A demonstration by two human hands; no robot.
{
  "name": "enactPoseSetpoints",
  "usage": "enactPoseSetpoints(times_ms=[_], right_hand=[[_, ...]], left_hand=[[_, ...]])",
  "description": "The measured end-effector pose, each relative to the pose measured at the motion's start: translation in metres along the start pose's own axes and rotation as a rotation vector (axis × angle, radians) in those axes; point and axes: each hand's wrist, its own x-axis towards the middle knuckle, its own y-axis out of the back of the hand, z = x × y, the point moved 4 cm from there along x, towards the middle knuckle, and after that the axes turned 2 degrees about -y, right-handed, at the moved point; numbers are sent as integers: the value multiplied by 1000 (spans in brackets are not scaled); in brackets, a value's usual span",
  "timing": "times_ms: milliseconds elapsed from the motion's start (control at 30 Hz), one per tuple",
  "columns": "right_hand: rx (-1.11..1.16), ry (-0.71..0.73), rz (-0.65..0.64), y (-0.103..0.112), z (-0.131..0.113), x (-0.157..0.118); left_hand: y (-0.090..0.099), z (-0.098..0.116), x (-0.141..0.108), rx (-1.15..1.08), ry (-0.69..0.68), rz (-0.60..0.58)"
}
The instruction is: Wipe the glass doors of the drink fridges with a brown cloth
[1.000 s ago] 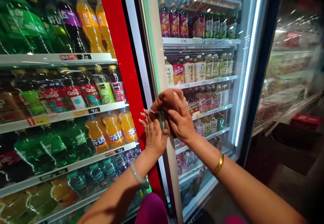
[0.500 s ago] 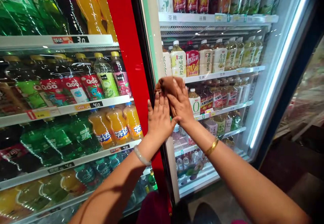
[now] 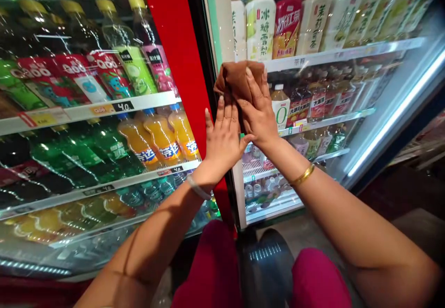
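A folded brown cloth (image 3: 243,78) lies against the edge of the glass cooler door (image 3: 222,25). My right hand (image 3: 259,115) holds it there, fingers laid over the fabric and thumb pointing left toward my other hand. Beside it, my left hand (image 3: 224,134) is flat, its fingers stretched upward and the fingertips at the cloth's lower edge. The thumbs meet or nearly meet. Part of the cloth is hidden beneath my fingers.
On the left, a cooler with a red frame (image 3: 170,25) holds several rows of drinks, including orange soda bottles (image 3: 162,136). Behind the right-hand glass stand tea bottles (image 3: 260,25) on white shelves. A dark stool-like object (image 3: 267,261) is low between my knees.
The view has tilted down, bringing my legs and the floor into sight. Both hands and the cloth appear higher in the picture, and more of the cloth shows above my fingers.
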Motion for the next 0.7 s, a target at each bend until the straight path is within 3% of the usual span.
enactPoseSetpoints(times_ms=[67, 300, 433, 500, 567, 633, 700], right_hand=[[47, 2, -12, -4, -2, -30], [78, -207, -212, -28, -31, -206], [81, -282, -301, -29, -59, -261], [82, -274, -298, -27, -71, -265], [83, -235, -276, -29, -79, -252], [88, -148, -248, -34, -83, -217], [101, -22, -239, -38, -87, -162]], left_hand=[[-13, 2, -18, 11, -34, -48], [-82, 17, -122, 38, -204, -157], [-98, 26, -165, 45, -238, -172], [-95, 26, -174, 51, -245, -172], [-83, 19, -171, 66, -247, -146], [-66, 1, -157, 81, -227, -123], [-41, -26, -135, 94, -181, -133]])
